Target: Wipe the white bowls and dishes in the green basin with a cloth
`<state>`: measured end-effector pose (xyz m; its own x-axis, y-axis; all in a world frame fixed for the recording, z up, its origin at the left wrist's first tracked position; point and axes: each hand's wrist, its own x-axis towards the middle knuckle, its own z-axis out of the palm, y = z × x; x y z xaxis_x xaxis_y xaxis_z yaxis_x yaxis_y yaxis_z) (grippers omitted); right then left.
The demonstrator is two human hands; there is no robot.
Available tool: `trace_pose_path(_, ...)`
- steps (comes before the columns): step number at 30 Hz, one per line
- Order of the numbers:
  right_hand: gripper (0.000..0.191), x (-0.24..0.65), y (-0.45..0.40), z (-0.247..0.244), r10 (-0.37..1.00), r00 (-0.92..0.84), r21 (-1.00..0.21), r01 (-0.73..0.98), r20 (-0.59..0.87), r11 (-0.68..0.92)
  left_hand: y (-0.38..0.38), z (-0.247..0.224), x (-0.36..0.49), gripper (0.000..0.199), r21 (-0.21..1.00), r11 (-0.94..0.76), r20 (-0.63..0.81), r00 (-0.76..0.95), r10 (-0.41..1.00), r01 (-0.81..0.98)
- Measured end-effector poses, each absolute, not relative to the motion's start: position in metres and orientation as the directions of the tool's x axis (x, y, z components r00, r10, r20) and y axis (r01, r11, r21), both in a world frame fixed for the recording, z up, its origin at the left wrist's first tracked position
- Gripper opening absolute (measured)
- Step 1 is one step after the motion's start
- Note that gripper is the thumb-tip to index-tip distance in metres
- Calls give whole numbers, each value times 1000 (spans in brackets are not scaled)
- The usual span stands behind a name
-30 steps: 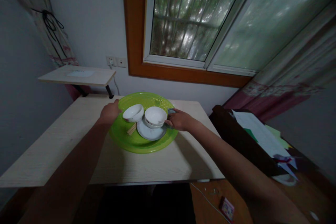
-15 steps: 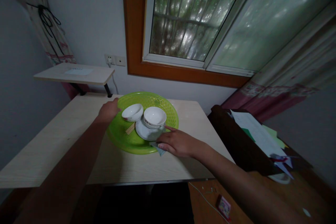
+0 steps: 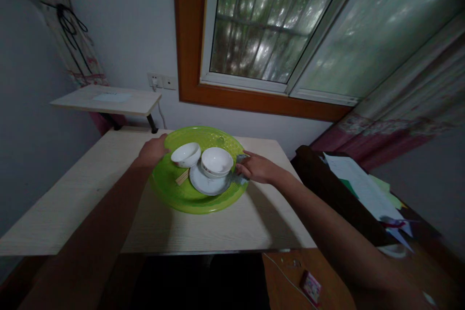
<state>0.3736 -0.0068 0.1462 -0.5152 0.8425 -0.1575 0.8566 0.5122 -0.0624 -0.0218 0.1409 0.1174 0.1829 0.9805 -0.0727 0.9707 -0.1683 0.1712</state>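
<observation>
A round green plastic tray (image 3: 170,193) lies on the pale wooden table. My left hand (image 3: 153,150) grips its left rim, fingers closed over the edge. At the right rim, my right hand (image 3: 259,167) is closed on a greyish cloth (image 3: 240,178) that rests against the tray. Inside the tray, two stacked white bowls (image 3: 217,160) sit on a white plate (image 3: 209,186). Left of them, another white bowl (image 3: 186,155) stands slightly tilted. Short wooden chopsticks (image 3: 182,177) show partly beside the plate.
The table (image 3: 214,235) extends on both sides of the tray. A small raised shelf (image 3: 105,99) stands at the back left. Behind are a wall and a window (image 3: 269,24). To the right, papers (image 3: 359,184) lie on a dark brown piece of furniture (image 3: 327,193).
My right hand has moved with the cloth from the tray's front right edge up and back to its right rim. My left hand has stayed at the left rim.
</observation>
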Motion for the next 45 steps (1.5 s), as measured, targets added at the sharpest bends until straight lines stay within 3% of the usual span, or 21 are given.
trace_pose_path(6, 50, 372, 39, 152, 865, -459, 110, 867, -202, 486, 142, 117, -22, 60, 170, -168, -76, 183, 980, 971)
trace_pose_path(16, 48, 357, 84, 139, 896, -440, 56, 895, -57, 442, 143, 116, -21, 61, 156, -167, -75, 180, 981, 973)
trace_pose_path(29, 69, 357, -5, 144, 881, -444, 23, 891, -165, 453, 135, 122, -17, 57, 151, -134, -63, 145, 987, 979)
trace_pose_path(39, 66, 312, -74, 133, 764, -641, -271, 751, -82, 602, 139, 115, -19, 56, 187, -152, -33, 161, 986, 970)
trace_pose_path(42, 65, 319, -72, 134, 770, -628, -220, 771, -113, 597, 138, 117, -20, 56, 199, -150, -42, 162, 986, 968)
trace_pose_path(45, 66, 334, -57, 138, 795, -575, -88, 817, -190, 570, 139, 118, -20, 58, 195, -150, -47, 162, 986, 969)
